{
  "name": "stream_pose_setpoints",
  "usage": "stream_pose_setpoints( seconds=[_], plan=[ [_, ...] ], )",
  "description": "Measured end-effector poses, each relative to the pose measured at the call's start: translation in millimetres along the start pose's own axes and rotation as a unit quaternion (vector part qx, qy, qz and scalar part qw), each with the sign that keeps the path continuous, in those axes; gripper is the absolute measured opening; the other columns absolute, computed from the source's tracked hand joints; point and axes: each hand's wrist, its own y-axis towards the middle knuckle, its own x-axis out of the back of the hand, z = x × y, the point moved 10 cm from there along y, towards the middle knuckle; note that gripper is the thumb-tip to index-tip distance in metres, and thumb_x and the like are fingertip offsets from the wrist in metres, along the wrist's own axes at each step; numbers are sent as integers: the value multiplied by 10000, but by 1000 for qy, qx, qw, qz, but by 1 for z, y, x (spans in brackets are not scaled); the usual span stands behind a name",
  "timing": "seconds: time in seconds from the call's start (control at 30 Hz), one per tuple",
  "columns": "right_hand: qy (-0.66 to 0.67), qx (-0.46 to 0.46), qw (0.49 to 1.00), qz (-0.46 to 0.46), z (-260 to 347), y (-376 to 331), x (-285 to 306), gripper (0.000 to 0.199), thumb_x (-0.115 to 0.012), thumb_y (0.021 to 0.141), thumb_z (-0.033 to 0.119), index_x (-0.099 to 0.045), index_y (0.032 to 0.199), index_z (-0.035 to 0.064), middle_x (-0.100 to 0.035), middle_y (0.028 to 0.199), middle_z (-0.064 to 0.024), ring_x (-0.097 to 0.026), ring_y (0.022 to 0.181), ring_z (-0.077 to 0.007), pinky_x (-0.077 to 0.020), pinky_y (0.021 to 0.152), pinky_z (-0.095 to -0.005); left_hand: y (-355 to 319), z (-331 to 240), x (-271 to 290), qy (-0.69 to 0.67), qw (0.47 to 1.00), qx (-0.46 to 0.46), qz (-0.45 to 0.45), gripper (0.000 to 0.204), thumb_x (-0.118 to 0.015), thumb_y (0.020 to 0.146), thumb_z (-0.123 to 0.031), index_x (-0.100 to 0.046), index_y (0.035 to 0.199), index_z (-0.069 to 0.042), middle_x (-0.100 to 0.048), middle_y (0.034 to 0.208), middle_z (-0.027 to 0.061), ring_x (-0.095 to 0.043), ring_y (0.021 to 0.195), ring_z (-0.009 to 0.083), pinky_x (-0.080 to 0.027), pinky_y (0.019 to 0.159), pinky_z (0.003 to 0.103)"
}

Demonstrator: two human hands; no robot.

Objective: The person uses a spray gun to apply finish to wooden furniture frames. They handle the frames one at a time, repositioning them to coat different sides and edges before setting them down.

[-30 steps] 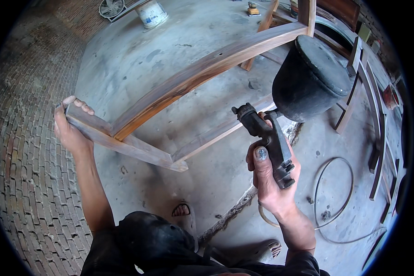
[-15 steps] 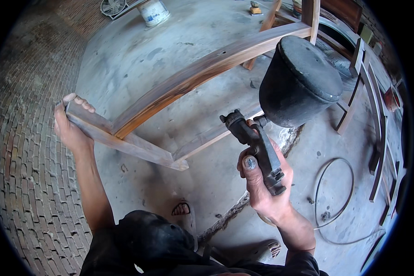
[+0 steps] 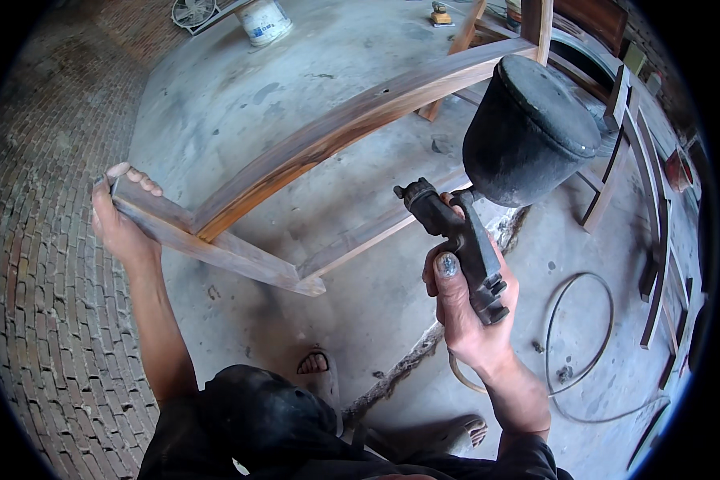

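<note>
My left hand [image 3: 128, 216] is closed round the near left end of a wooden frame [image 3: 320, 144], with fingertips over the top of its end post. The frame has a curved upper rail and a straighter lower rail, brown where the grain shows and pale grey elsewhere. In my right hand [image 3: 476, 308] is a dark spray gun [image 3: 468, 240], its handle wrapped by my fingers and the thumb lying along its back. A large black lidded paint cup [image 3: 528, 132] is fixed to the gun's far side. The nozzle points left, toward the frame without touching it.
A thin hose [image 3: 549, 344] loops over the concrete floor [image 3: 256, 320] at right. Several curved wooden pieces [image 3: 656, 200] stand along the right side. Behind are a white bucket [image 3: 264, 22], a fan [image 3: 194, 12] and a yellow sander [image 3: 441, 14]. Bricks [image 3: 64, 320] cover the left.
My right hand has carried the spray gun and its cup slightly right and away from me. My left hand stays on the frame, which has barely shifted.
</note>
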Motion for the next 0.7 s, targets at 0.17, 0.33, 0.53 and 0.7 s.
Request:
stream_pose_setpoints(
  seconds=[0.17, 0.33, 0.53, 0.7],
  plan=[
    [-4, 19, 1000, -3, 2, 2, 3, 502, -626, 1001, 21, -492, 1479, -52, -639, 860, -24, -548, 727, -58, -452, 666, -211, 0, 0, 0, -5, 1000, -4, 2, 386, -438, 1057, -294, -594, 1093, 57, -603, 911, 148, -597, 798, 256, -522, 723, 411],
    [-8, 12, 1000, -4, -1, 2, 1, 509, -633, 1002, 35, -487, 1481, -55, -658, 906, -47, -565, 755, -72, -474, 703, -221, 1, 1, 0, -3, 1000, 5, 15, 374, -453, 1052, -297, -579, 1132, 46, -581, 942, 131, -580, 836, 248, -511, 755, 403],
    [-17, 19, 999, 36, -4, -5, -9, 519, -655, 989, 38, -493, 1473, -57, -707, 1093, -151, -620, 861, -115, -511, 815, -259, 0, 0, -1, 3, 1000, -2, 17, 374, -446, 1057, -298, -580, 1130, 44, -585, 944, 131, -580, 834, 245, -510, 758, 404],
    [-8, -10, 998, 66, -10, -10, -18, 534, -674, 980, 49, -492, 1470, -56, -646, 1355, -248, -662, 1036, -174, -510, 936, -307, 0, 1, 0, -2, 1000, 1, 20, 372, -441, 1059, -295, -582, 1128, 42, -586, 943, 128, -583, 838, 241, -511, 762, 402]
  ],
)
